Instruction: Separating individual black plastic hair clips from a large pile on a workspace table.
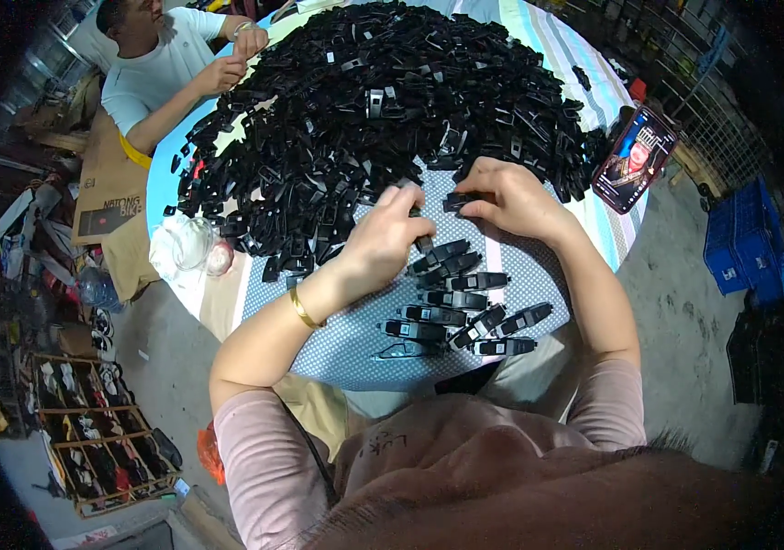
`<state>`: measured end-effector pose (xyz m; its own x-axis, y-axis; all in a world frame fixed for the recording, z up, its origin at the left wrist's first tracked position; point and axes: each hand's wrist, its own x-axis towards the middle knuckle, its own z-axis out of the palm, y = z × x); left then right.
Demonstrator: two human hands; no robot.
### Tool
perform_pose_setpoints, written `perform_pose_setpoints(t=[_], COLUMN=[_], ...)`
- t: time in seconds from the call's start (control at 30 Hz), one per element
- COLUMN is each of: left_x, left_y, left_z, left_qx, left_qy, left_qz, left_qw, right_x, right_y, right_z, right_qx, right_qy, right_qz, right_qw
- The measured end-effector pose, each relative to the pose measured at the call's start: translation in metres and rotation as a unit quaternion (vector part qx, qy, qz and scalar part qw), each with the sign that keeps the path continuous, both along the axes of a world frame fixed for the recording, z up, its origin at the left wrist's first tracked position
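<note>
My left hand (386,229) is closed round a small black clip-like part (424,244), whose lower end shows below the fingers. Just to its right, my right hand (511,200) pinches another black part (455,202) between thumb and fingers, close to the cloth. Beyond both hands rises a big heap of black plastic parts (410,92), some with grey or shiny pieces. On the dotted cloth (346,339) nearer me lie several long black clip-like parts (467,300), loosely lined up, each with a small grey patch. Their exact kind is unclear.
A phone (635,160) with a lit screen leans at the table's right edge. A white plastic bag (181,249) sits at the left edge. A co-worker (167,69) handles something small at the far left. Blue crates (745,240) and a shoe rack (99,426) stand on the floor.
</note>
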<state>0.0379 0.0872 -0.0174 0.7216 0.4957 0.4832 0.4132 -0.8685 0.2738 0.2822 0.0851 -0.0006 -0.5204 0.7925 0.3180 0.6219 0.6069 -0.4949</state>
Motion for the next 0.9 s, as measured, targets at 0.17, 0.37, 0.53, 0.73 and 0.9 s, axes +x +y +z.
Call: perform_pose_setpoints(t=[0.17, 0.37, 0.53, 0.73, 0.9], left_x=[0.004, 0.006, 0.005, -0.008, -0.007], left_y=[-0.002, -0.010, -0.008, -0.005, -0.001], left_z=[0.000, -0.009, -0.013, 0.002, 0.003], left_qx=[-0.143, -0.113, -0.088, -0.169, -0.150], left_qy=[-0.144, -0.066, -0.034, -0.018, -0.022], left_qz=[-0.014, 0.065, 0.052, 0.126, 0.096], left_qw=[0.979, 0.989, 0.994, 0.977, 0.984], right_x=[0.000, -0.006, -0.001, -0.003, -0.005], right_y=[0.004, 0.005, 0.004, -0.002, -0.003], right_z=[-0.007, -0.010, -0.009, -0.001, -0.003], right_qx=[0.021, 0.065, 0.069, 0.033, 0.055], right_qy=[0.030, 0.052, 0.024, -0.011, -0.044], right_qz=[0.018, 0.022, 0.037, 0.070, 0.045], right_qw=[0.999, 0.996, 0.997, 0.997, 0.997])
